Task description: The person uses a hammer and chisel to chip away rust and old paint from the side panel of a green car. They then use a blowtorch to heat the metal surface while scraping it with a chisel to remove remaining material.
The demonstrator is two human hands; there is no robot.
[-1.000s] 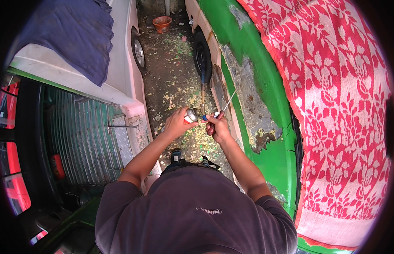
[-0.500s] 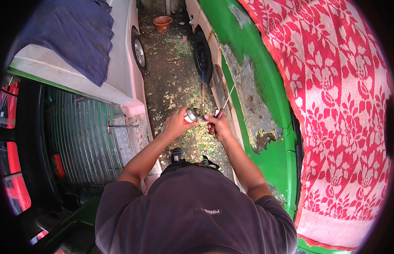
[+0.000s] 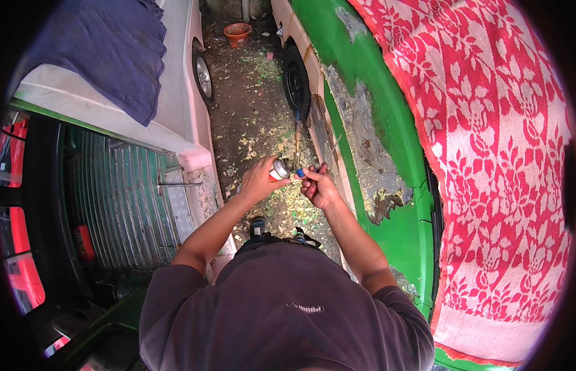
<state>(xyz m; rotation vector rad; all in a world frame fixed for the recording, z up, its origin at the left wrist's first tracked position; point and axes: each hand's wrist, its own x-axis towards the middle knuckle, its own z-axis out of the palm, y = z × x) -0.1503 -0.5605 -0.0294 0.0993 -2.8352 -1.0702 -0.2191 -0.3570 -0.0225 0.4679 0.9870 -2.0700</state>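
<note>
My left hand [image 3: 257, 182] wraps round a gas canister [image 3: 279, 169] with a silver top, tipped on its side. A blowtorch head with a long metal tube [image 3: 297, 135] joins the canister and points away from me. Its far end looks bluish; I cannot tell whether a flame burns there. The thumb and finger of my right hand [image 3: 320, 188] pinch the blue knob [image 3: 301, 173] of the torch. That same hand also holds a thin-shafted tool [image 3: 334, 148], perhaps a screwdriver, its shaft faint and its handle mostly hidden by my fingers.
Close on my right stands a green vehicle panel [image 3: 356, 191] with bare grey patches, under a red and white patterned cloth [image 3: 492, 185]. A pale vehicle [image 3: 170, 68] with a dark blue cloth [image 3: 108, 55] is on the left. Paint flakes litter the floor; an orange basin [image 3: 237, 34] sits beyond.
My right hand's fingers have turned, so the blue knob shows more and the tool's dark red handle shows less. The tool's shaft looks fainter. My left hand and the canister have hardly moved.
</note>
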